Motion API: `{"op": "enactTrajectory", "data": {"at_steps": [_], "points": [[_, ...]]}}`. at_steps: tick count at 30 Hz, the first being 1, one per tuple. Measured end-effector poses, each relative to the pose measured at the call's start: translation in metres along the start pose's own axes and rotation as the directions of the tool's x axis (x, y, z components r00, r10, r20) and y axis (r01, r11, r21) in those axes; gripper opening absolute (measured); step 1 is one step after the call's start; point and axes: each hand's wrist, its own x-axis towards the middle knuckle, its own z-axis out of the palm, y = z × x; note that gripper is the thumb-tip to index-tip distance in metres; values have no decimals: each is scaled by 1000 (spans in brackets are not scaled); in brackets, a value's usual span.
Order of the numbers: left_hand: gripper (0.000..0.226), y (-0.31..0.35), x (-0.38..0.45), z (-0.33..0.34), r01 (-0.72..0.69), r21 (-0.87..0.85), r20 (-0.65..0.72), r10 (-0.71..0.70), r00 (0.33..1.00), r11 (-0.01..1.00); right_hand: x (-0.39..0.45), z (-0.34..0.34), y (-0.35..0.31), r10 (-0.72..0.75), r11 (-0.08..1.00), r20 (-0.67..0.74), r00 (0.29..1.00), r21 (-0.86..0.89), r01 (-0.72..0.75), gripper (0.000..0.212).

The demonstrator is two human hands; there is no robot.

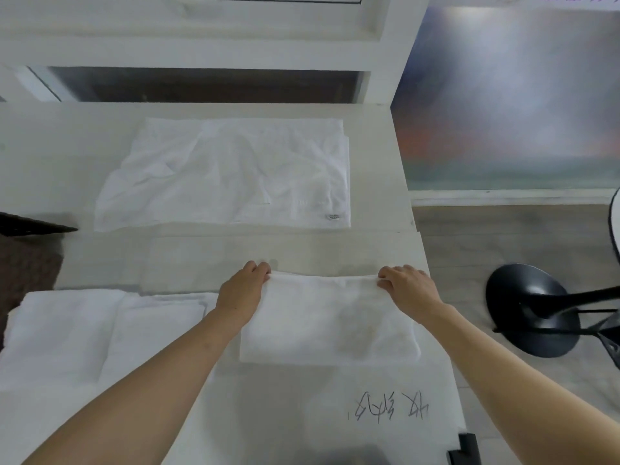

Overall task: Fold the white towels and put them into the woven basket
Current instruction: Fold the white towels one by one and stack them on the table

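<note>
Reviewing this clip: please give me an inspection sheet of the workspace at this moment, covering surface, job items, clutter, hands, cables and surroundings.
Surface: pale table, with handwritten marks near the front edge.
Job's things: folded towel in front of the person; unfolded towel spread flat farther back; folded towels to the left. A dark brown woven item at the left edge may be the basket; too cropped to tell.
Clutter: small black object at the table's front right corner.
Hands: left hand and right hand each pinch a far corner of the folded towel.
Cables: nothing seen.
Surroundings: black round stand base on the wooden floor at right; window frame behind.
</note>
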Motion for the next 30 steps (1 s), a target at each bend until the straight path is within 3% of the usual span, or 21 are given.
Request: {"op": "enactTrajectory", "data": {"at_steps": [7, 12, 16, 19, 21, 23, 26, 30], "points": [[17, -8, 32, 18, -47, 4, 38, 47, 998, 999, 19, 21, 9, -29, 998, 32, 999, 65, 27, 16], [16, -13, 46, 19, -130, 188, -7, 134, 991, 973, 26, 21, 11, 5, 999, 5, 1000, 33, -5, 17], [17, -15, 54, 23, -123, 184, -29, 131, 991, 975, 29, 24, 11, 24, 1000, 15, 1000, -19, -24, 17], [7, -10, 48, 26, -73, 192, -174, 107, 979, 979, 27, 28, 3, 33, 999, -92, 995, -32, -36, 21], [23, 1, 37, 30, -66, 173, -254, 109, 961, 983, 26, 32, -8, -36, 999, -178, 983, 6, 37, 29], [28, 13, 23, 37, -161, 162, -297, 204, 933, 974, 27, 38, -25, -186, 979, -205, 961, 47, 200, 30], [34, 25, 2, 57, -291, 127, -202, 312, 929, 948, 29, 48, -46, -348, 931, -130, 929, 66, 358, 37], [64, 27, -17, 82, -244, 163, 57, 238, 970, 956, 23, 56, -58, -293, 950, -19, 956, 102, 294, 46]]}}
